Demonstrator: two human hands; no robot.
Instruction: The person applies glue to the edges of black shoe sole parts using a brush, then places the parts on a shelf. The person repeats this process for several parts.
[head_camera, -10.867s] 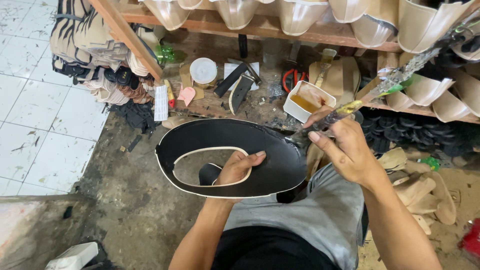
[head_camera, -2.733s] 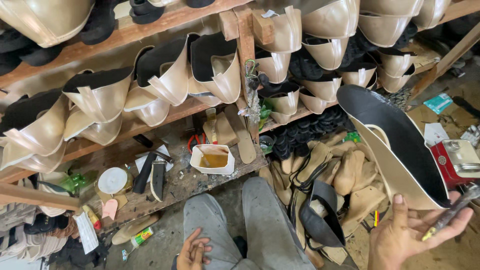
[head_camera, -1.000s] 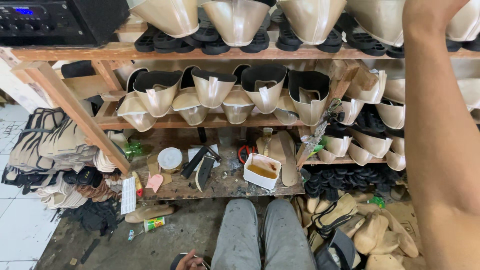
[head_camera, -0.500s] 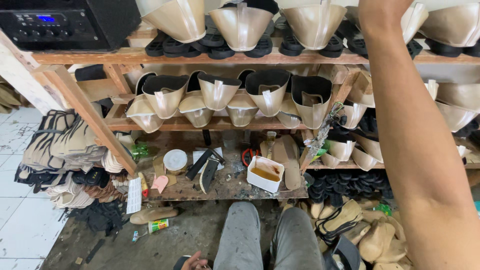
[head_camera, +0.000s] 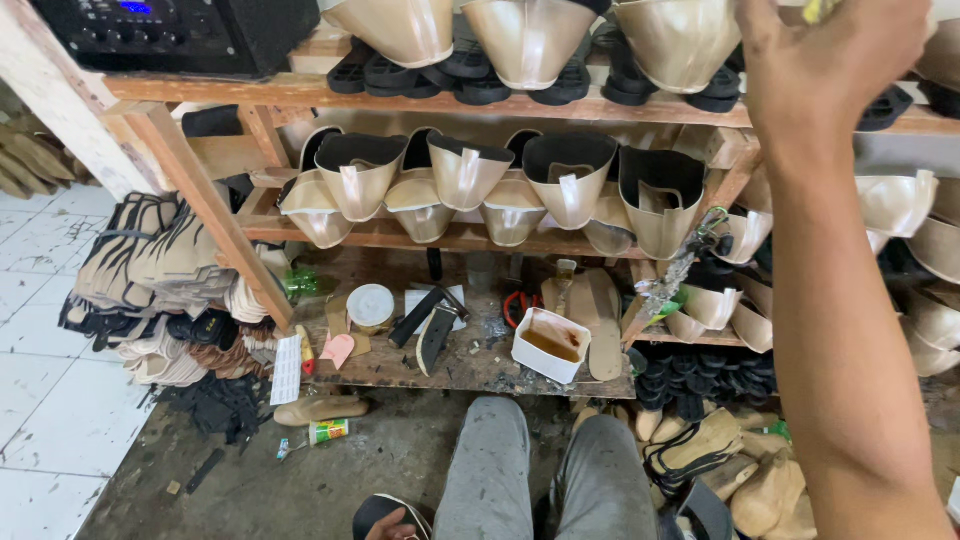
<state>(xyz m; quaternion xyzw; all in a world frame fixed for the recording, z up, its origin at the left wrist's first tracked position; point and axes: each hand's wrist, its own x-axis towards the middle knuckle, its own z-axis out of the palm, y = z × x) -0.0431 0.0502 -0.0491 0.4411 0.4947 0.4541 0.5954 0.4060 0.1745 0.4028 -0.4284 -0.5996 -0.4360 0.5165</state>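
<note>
The beige upper (head_camera: 680, 40) nearest the right hand (head_camera: 830, 70) is sitting at 12 o'clock on the top shelf (head_camera: 300, 90), open end down, in a row with two more like it and over black soles (head_camera: 480, 85). The hand is hovering just at its 3 o'clock side, at the frame's 1 o'clock corner, and I cannot tell if it is touching.

A few seconds ago this hand was carrying a large black-lined upper low at the person's right; now it is reaching up at the shelf with no upper in it. That is suggesting the piece is already racked and this round of the work is closing, though I cannot tell which upper on the shelf it is.

The fingers are curling loosely, and a yellow-green sliver is showing above them at the frame's edge. Whether they are clamping it, I cannot tell.

The left hand (head_camera: 392, 522) is lying low at 6 o'clock, just peeking in by a dark sandal (head_camera: 372, 508), much as it was a moment ago. Its grip is not showing.

Below the top shelf, a second row (head_camera: 570, 185) of black-lined uppers is filling the middle shelf. Under that, at the centre, a white tub (head_camera: 548, 345) of brown liquid is sitting beside tan insoles (head_camera: 600, 320). The person's grey-trousered legs (head_camera: 490, 470) are pointing toward it from 6 o'clock.
</note>
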